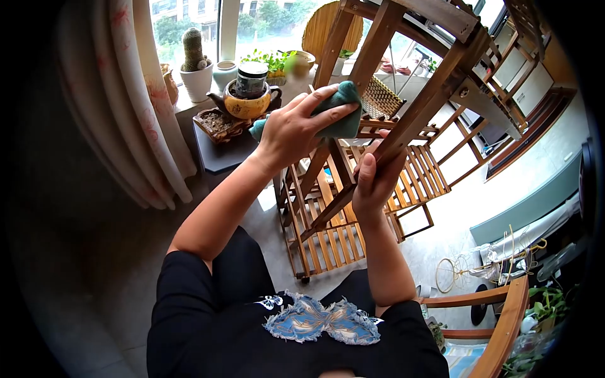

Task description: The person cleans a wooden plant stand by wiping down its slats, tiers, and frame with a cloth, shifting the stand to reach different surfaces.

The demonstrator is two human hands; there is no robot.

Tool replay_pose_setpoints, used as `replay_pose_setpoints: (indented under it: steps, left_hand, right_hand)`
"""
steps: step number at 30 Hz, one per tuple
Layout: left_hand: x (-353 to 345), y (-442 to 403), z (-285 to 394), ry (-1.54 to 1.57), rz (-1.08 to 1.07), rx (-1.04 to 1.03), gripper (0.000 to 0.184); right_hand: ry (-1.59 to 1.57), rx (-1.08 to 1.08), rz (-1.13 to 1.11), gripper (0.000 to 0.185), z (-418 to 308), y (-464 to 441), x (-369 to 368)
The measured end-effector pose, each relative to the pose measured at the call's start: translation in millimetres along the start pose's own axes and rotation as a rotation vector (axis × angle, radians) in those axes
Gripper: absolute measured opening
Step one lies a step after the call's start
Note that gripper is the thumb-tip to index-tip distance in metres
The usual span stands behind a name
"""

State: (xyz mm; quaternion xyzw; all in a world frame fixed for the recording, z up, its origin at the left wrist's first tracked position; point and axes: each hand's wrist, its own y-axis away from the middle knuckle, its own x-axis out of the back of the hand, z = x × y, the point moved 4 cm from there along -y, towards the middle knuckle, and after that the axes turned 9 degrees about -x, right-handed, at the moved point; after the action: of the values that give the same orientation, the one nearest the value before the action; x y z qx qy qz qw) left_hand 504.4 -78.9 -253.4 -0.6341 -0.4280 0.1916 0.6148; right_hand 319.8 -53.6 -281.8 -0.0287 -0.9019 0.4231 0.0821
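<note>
A dark green cloth (343,125) is bunched in my left hand (291,126), whose fingers are closed over it. The cloth lies against an upright of a brown wooden slatted rack (423,106). Lower and to the right, my right hand (377,183) is wrapped around a slanted post of the same rack, thumb toward me. Slatted shelves (334,246) of the rack spread out below both hands. The palm side of my left hand is hidden by its back and the cloth.
Left of the rack, a dark stand (217,151) bears a yellow teapot (242,106) with a dark jar on top. A potted cactus (194,63) stands by the window, beside a curtain (135,94). A wooden chair (504,327) is at lower right, near wire hangers (454,275).
</note>
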Motion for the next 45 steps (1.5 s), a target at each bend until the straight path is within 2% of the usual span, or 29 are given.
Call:
replay_pose_setpoints:
  steps: [2,3,6,12,14,18,20,24,26,28,30,32,33,34,36,37,38,40,42,44,45]
  left_hand:
    - [4.9,12.6,0.2,0.149,-0.186,-0.001,0.067]
    - [3.4,18.1,-0.4,0.194,-0.214,-0.017,0.065]
    - [10.9,18.8,5.2,0.417,-0.302,0.155,0.065]
    - [-1.3,33.1,22.5,0.442,-0.119,0.215,0.06]
    - [-3.1,36.6,25.3,0.46,-0.077,0.229,0.059]
    - [0.8,38.2,26.6,0.383,-0.09,0.232,0.057]
    - [1.9,42.4,25.0,0.357,-0.081,0.222,0.055]
    - [3.6,52.4,23.5,0.261,-0.081,0.214,0.052]
    - [4.6,63.1,19.2,0.199,-0.081,0.192,0.051]
    - [7.3,68.7,17.9,0.221,-0.053,0.208,0.051]
    - [8.1,97.6,8.4,0.075,-0.092,0.261,0.046]
    - [16.7,99.6,20.0,0.134,-0.09,0.349,0.046]
    - [21.4,103.8,27.2,0.188,-0.028,0.438,0.037]
    - [31.9,110.5,32.0,0.182,-0.035,0.436,0.037]
    - [38.8,137.2,34.2,0.59,-0.073,0.878,0.032]
    - [40.2,140.5,44.6,0.774,-0.091,0.945,0.03]
    - [45.7,149.6,55.8,0.886,-0.08,1.044,0.041]
    - [61.6,161.1,77.7,1.296,-0.158,1.183,0.045]
    - [87.1,148.3,111.5,1.437,-0.101,1.222,0.055]
    - [108.5,138.1,128.7,1.369,-0.136,1.177,0.052]
    - [105.1,113.1,134.1,1.313,-0.293,0.926,0.046]
  right_hand:
    - [0.004,0.018,0.013,0.038,1.5,-1.3,1.9]
    - [-0.026,0.009,0.013,0.039,4.0,-0.8,4.0]
    - [-0.109,-0.07,0.067,0.04,3.2,4.6,3.2]
    - [0.033,-0.033,0.022,0.054,-15.9,0.7,10.0]
    - [0.062,-0.176,-0.077,0.061,-11.9,4.7,13.2]
    - [0.074,0.082,-0.152,0.063,1.6,10.5,26.6]
    - [0.07,0.011,-0.209,0.055,22.3,23.1,45.7]
    - [0.343,-0.246,0.082,0.032,90.0,61.6,91.2]
    - [0.418,-0.26,0.127,0.035,119.8,73.7,106.9]
    - [0.437,-0.387,0.122,0.029,150.0,89.5,114.0]
    - [0.73,-0.264,0.02,0.025,157.3,97.9,108.5]
    - [0.704,-0.169,0.083,0.022,146.9,90.7,106.9]
    - [0.677,-0.214,0.118,0.017,145.5,90.9,106.6]
    - [0.669,-0.218,0.117,0.017,131.9,86.7,107.9]
    - [0.603,-0.257,-0.036,0.014,116.0,77.4,110.8]
    - [0.592,-0.224,-0.014,0.019,121.6,80.0,111.4]
    - [0.588,-0.226,-0.014,0.019,130.6,84.5,109.0]
    - [0.615,-0.273,0.045,0.018,144.9,92.2,107.7]
    - [0.615,-0.294,0.039,0.017,137.9,88.7,110.3]
    - [0.615,-0.319,0.011,0.016,132.8,86.4,110.9]
    - [0.61,-0.319,0.004,0.017,131.1,85.9,109.6]
